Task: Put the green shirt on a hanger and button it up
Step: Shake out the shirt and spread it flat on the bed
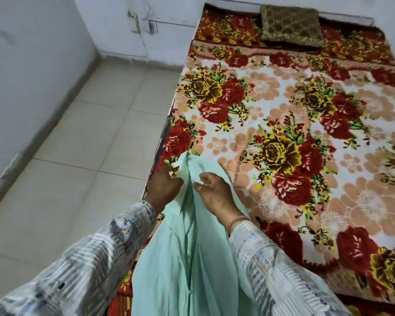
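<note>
Tile floor (89, 137), floral blanket (283, 87), green shirt (187, 258).

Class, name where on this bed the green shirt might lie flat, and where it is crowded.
The floral blanket lies bare from the brown cushion at its far end to the hands. Crowded: the near left edge, where left hand and right hand hold the green shirt.

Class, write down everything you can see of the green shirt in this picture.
The green shirt is pale mint, of thin, soft-looking cloth, gathered in long folds. It runs from the picture's lower edge up onto the bed's flowered blanket. The left hand grips its left edge; the right hand pinches a fold near the top. Its collar and fastenings cannot be made out.
</note>
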`<state>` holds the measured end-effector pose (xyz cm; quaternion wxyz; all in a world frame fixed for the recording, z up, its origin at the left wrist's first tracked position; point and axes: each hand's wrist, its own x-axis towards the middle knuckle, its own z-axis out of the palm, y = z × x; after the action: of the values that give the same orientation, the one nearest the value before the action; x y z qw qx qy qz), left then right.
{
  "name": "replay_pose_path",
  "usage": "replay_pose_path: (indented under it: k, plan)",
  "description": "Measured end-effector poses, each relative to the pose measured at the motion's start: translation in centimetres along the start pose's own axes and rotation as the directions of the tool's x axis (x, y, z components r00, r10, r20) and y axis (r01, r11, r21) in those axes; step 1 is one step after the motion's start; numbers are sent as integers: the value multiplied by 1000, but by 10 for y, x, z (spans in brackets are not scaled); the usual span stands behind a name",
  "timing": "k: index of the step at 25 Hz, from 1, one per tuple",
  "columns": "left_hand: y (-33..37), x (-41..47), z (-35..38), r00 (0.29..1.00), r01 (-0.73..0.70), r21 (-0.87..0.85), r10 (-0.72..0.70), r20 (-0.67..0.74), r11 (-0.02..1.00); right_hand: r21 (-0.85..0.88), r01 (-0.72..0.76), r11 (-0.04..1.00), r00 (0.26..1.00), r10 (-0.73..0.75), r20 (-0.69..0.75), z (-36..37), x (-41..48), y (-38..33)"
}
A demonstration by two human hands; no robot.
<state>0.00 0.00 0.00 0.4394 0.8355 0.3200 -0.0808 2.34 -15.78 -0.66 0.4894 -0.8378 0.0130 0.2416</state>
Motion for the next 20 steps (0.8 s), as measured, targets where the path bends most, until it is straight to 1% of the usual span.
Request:
replay_pose_path:
  k: [2, 4, 6, 8, 9, 10, 11, 12, 13, 14, 16, 18, 19, 20]
  plan:
    - [-9, 9, 7, 991, 88, -37, -84, 103, 995, -13, -22, 1000, 1000, 22, 9, 16, 10, 6]
    - [-18, 15, 14, 971, 150, -80, -131, 200, 985, -61, -42, 997, 999, 44, 27, 27, 13, 13]
    - [-35, 31, 27, 966, 144, -123, -112, 231, 982, -82, -72, 994, 997, 75, 25, 36, 20, 20]
    - [-28, 28, 25, 973, 93, -144, -60, 221, 985, -91, -70, 993, 997, 72, 28, 39, 22, 24]
    - [-23, 23, 24, 977, 80, -192, -39, 210, 978, -88, -61, 994, 998, 63, 24, 40, 20, 25]
    - [-17, 18, 21, 975, 109, -292, -45, 219, 950, -70, -54, 996, 998, 55, 11, 40, 18, 27]
    - [-10, 14, 18, 969, 159, -408, -62, 241, 899, -26, -46, 999, 999, 46, -14, 39, 13, 26]
    - [-1, 6, 13, 955, 204, -504, -58, 290, 839, 28, -39, 999, 999, 40, -31, 35, 8, 26]
    - [5, 4, 9, 945, 220, -571, -28, 325, 791, 87, -28, 996, 999, 31, -39, 29, 0, 20]
    - [16, -2, 2, 943, 197, -601, 18, 332, 775, 137, -5, 991, 999, 10, -40, 20, -9, 14]
    - [38, -12, -13, 959, 76, -603, 107, 263, 794, 154, 16, 988, 999, -9, -49, -9, -32, -8]
    - [57, -22, -29, 964, -74, -513, 193, 183, 855, 206, 20, 978, 999, -11, -44, -45, -59, -36]
    - [64, -25, -35, 955, -129, -435, 230, 188, 891, 269, 21, 963, 999, -12, -35, -65, -76, -53]
    - [72, -34, -43, 935, -175, -339, 264, 236, 924, 342, 24, 939, 1000, -22, -8, -86, -95, -72]
